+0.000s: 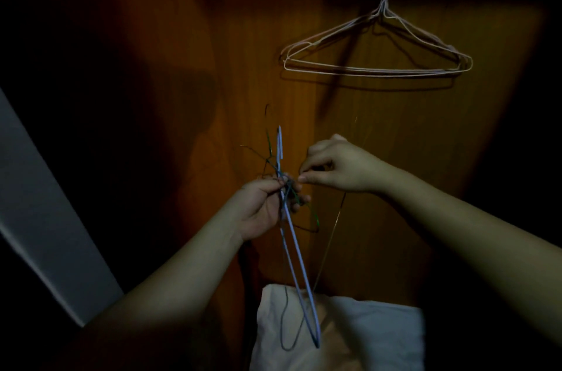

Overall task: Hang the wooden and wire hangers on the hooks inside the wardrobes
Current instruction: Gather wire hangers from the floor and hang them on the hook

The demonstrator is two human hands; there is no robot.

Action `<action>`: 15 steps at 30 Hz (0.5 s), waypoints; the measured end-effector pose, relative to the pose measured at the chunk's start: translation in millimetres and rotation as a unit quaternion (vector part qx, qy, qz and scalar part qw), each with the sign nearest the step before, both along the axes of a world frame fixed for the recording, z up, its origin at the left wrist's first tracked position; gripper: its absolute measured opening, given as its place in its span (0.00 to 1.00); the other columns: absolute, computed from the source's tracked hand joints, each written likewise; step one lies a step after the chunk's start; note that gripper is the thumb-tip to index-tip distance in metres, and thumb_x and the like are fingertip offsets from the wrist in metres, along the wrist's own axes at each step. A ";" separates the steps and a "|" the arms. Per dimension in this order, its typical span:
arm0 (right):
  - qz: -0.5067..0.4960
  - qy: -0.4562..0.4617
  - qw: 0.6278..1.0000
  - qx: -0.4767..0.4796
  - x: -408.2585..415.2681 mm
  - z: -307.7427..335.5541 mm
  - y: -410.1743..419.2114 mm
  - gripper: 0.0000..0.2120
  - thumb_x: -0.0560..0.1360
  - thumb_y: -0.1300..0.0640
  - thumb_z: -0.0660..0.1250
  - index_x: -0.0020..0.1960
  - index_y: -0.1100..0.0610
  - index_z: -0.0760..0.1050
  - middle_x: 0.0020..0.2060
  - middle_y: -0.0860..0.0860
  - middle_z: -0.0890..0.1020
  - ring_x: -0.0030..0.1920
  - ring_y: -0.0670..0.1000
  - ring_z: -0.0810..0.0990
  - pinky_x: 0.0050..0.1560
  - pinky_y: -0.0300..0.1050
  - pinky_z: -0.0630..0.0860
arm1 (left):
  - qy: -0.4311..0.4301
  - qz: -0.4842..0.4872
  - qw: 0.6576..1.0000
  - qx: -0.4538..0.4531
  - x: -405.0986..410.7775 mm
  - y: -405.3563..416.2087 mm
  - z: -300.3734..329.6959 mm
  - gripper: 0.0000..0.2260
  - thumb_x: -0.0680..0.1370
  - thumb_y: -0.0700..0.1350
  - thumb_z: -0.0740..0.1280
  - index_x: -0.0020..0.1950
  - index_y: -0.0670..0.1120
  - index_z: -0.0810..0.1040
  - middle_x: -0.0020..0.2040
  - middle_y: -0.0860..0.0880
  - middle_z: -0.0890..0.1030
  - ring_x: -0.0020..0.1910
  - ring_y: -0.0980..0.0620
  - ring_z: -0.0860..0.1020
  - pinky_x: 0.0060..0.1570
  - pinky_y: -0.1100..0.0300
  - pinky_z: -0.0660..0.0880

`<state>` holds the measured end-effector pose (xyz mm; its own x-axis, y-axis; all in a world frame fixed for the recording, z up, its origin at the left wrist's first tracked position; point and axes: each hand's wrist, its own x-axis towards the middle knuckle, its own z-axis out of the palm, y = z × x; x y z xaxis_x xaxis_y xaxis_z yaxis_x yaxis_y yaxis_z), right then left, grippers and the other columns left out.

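I read my left hand (pixel 267 203) gripping the tangled bundle of blue and green wire hangers (pixel 289 218) below the hung white wire hangers (pixel 377 45), right hand (pixel 331 168) pinching a thin wire, so next comes freeing one hanger.

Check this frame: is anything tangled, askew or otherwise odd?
Yes. The wire hangers in the left hand look tangled, green and dark wires crossing the blue one at odd angles. The right hand pinches a thin wire beside them. The pale hangers on the wardrobe hook hang level.
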<state>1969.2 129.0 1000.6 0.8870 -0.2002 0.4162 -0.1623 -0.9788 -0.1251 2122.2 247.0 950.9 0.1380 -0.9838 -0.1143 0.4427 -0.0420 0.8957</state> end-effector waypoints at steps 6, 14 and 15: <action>0.019 0.006 1.000 -0.013 -7.5 2.3 0.7 0.20 0.73 0.35 0.60 0.48 0.48 0.82 0.37 0.37 0.73 0.42 0.36 0.71 0.51 0.48 0.63 | 0.032 0.067 0.996 0.056 9.0 -6.2 -1.5 0.13 0.83 0.40 0.56 0.41 0.42 0.73 0.28 0.48 0.79 0.27 0.52 0.80 0.32 0.59 0.73; -0.001 -0.033 0.999 -0.006 -33.8 16.0 -8.0 0.17 0.73 0.38 0.62 0.47 0.49 0.82 0.37 0.38 0.74 0.42 0.40 0.74 0.53 0.49 0.64 | 0.082 0.173 0.978 0.085 22.5 -14.8 -17.1 0.11 0.84 0.40 0.55 0.43 0.43 0.71 0.30 0.48 0.78 0.27 0.52 0.80 0.30 0.59 0.72; -0.012 -0.040 0.999 -0.002 -40.0 20.5 -10.9 0.17 0.73 0.39 0.63 0.47 0.50 0.82 0.38 0.40 0.75 0.42 0.42 0.75 0.54 0.50 0.64 | 0.089 0.182 0.976 0.086 22.8 -14.9 -17.6 0.11 0.84 0.40 0.55 0.43 0.43 0.70 0.33 0.47 0.77 0.29 0.50 0.79 0.32 0.59 0.71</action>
<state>1929.2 118.0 1021.1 0.8456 -0.2195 0.4866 -0.1751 -0.9752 -0.1357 2145.0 232.1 933.2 0.4368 -0.8382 -0.3265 0.6038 0.0042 0.7971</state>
